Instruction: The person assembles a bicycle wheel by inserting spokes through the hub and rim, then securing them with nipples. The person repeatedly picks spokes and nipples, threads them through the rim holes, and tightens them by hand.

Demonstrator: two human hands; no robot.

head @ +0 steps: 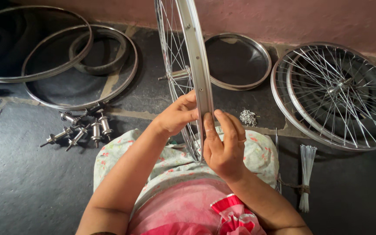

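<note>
1. Head view, far left: two bare metal rims (35, 65) lie flat and overlapping on the dark stone floor (22, 174), smooth and shiny, with a black rubber tyre (99, 50) inside the nearer one.
2. Below them, a cluster of chrome hubs (81, 128), short threaded axles sticking out, scattered at mixed angles.
3. Left hand (177, 115): fingers curled shut on the near edge of the spoked wheel (192, 56), thumb side towards the rim.
4. Wheel stands upright on edge, seen nearly edge-on. Its plane runs away from the person towards the pink wall (283, 17); hub axle (172, 76) points sideways to the left. Bright polished rim with drilled holes, thin steel spokes crossing. Lower edge rests in the person's lap on floral cloth (257, 156).
5. Right hand (223, 146): fingers wrapped against the rim's right face, thumb pressed up along the rim edge. Gripping it.
6. Behind the wheel, a smaller rim (240, 61) lies flat by the wall.
7. Just right of the hands, a small heap of silver nipples (248, 117) on the floor.
8. Bundle of straight loose spokes (305, 178), tied with cord.
9. Far right: a finished spoked wheel (336, 95) lying flat.
</note>
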